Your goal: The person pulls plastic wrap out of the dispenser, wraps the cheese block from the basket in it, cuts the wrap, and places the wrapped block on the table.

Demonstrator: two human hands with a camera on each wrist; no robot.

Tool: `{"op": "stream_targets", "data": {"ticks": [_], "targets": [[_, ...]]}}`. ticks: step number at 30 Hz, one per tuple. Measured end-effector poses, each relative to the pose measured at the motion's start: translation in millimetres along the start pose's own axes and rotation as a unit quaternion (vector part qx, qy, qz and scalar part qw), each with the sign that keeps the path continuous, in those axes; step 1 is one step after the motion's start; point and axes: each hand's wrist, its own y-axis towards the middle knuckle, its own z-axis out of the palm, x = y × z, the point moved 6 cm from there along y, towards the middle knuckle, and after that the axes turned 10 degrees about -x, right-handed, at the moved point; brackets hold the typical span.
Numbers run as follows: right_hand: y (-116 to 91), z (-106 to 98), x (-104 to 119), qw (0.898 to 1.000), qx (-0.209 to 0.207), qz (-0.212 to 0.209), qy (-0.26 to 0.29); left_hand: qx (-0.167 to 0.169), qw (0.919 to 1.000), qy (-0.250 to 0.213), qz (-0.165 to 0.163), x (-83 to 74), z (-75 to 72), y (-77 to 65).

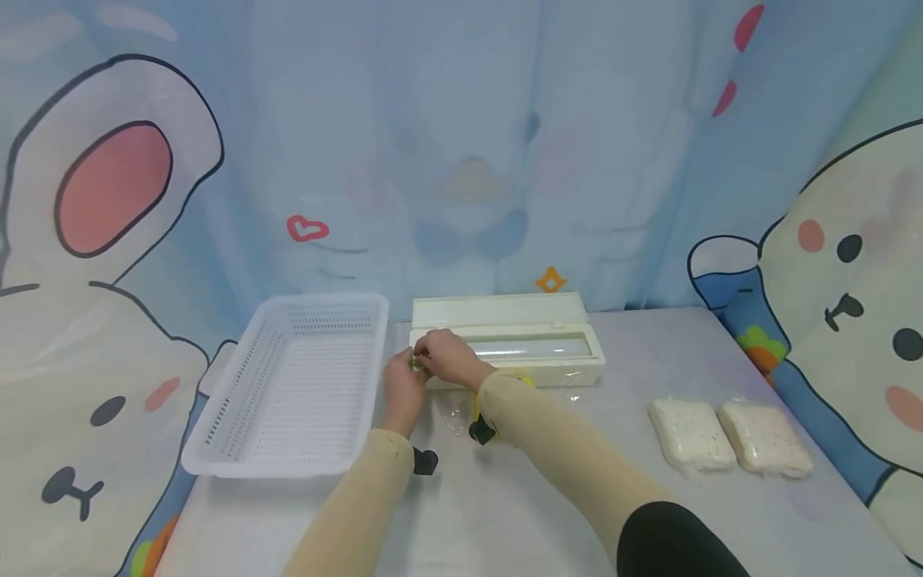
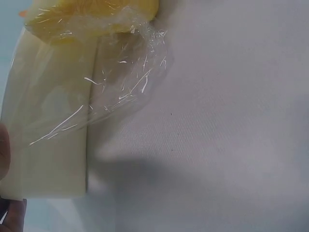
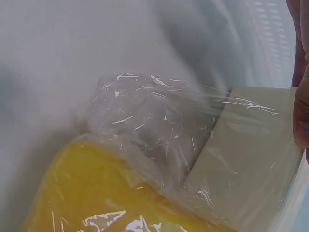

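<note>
A white cling film dispenser [image 1: 519, 373] with its lid tipped back holds a roll of clear film [image 1: 534, 349] in its slot. At its left end, my left hand [image 1: 404, 383] and right hand [image 1: 449, 357] meet, their curled fingertips around a small green piece [image 1: 414, 365] mostly hidden between them. Clear cling film [image 3: 154, 116] hangs in wrinkles over the dispenser's front and stretches toward the fingers [image 3: 301, 113]. Under this film, against the dispenser's front, lies a yellow object [image 3: 96, 188]; my right forearm covers most of it in the head view.
A white perforated basket [image 1: 288, 467] stands just left of my left hand. Two pale blocks in clear wrap, a nearer-left one [image 1: 691, 435] and a right one [image 1: 766, 438], lie on the right of the white-covered table [image 1: 497, 513]. Behind hangs a printed blue curtain [image 1: 461, 120].
</note>
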Motion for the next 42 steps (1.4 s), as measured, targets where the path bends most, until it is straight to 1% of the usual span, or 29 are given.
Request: {"op": "stream_targets", "data": {"ticks": [7, 11, 18, 23, 25, 31, 33, 38, 42], "targets": [[-1, 2, 6, 0.999, -0.004, -0.032, -0.003, -0.007, 0.9998, 0.005, 0.018, -0.8, -2.7, -2.5], [0, 0, 8, 1.000, -0.002, -0.029, -0.010, -0.009, 0.9997, 0.007, 0.022, -1.9, -3.8, -1.9], [2, -1, 5, 0.999, 0.024, -0.015, -0.025, -0.006, 0.9996, 0.006, 0.027, -2.9, -3.2, 0.5], [3, 0, 1, 0.999, 0.026, -0.025, -0.040, -0.003, 0.9996, 0.000, 0.028, -3.8, -4.2, 0.6], [2, 0, 0, 0.998, 0.027, -0.031, -0.040, 0.001, 0.9997, -0.002, 0.025, -3.2, -4.4, 0.2], [0, 3, -4, 0.998, 0.033, -0.030, -0.040, 0.004, 0.9999, 0.000, 0.017, -1.0, -4.1, -2.3], [0, 3, -6, 0.998, 0.035, -0.027, -0.038, 0.008, 0.9999, -0.002, 0.008, -0.3, -3.8, -2.9], [-1, 4, -10, 0.999, 0.037, -0.015, -0.032, 0.029, 0.9992, -0.008, -0.025, 2.6, -2.6, -3.2], [-1, 4, -12, 0.999, 0.033, -0.010, -0.032, 0.037, 0.9988, -0.006, -0.032, 2.9, -2.7, -2.5]]}}
